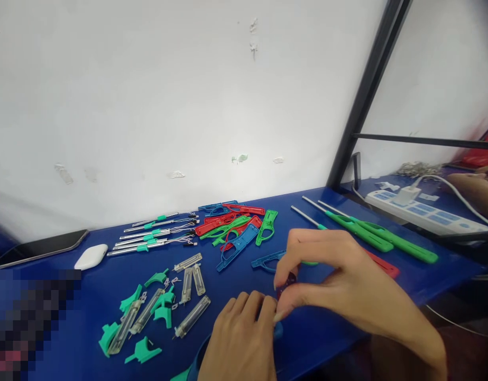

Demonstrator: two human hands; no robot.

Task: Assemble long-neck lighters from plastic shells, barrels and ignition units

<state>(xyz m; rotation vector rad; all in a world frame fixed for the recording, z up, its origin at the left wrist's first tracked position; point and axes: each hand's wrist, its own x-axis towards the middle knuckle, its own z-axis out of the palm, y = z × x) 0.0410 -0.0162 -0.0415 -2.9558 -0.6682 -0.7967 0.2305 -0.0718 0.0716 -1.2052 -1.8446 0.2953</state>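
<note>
My right hand [327, 275] is closed in a pinch on a small dark reddish object [286, 283]; its kind is mostly hidden by the fingers. Just below it, my left hand [241, 338] lies with fingers curled over a blue plastic part [278, 331], of which only bits show past the hand. The two hands nearly touch. Beside my left hand lie clear lighter fuel tanks [193, 316] and teal trigger pieces [144, 350]. Beyond my right hand lies a blue lighter shell half [263, 261]. A piled group of red, green and blue shell halves [238, 244] rests farther back.
Metal lighter tubes with wires [143, 246] lie at the back left, near a white case [91, 257] and a phone [41, 247]. Green long-necked lighters [386, 238] lie right, before a power strip [426, 211]. A black frame post [366, 95] rises there. Another person's hand [471, 188] shows far right.
</note>
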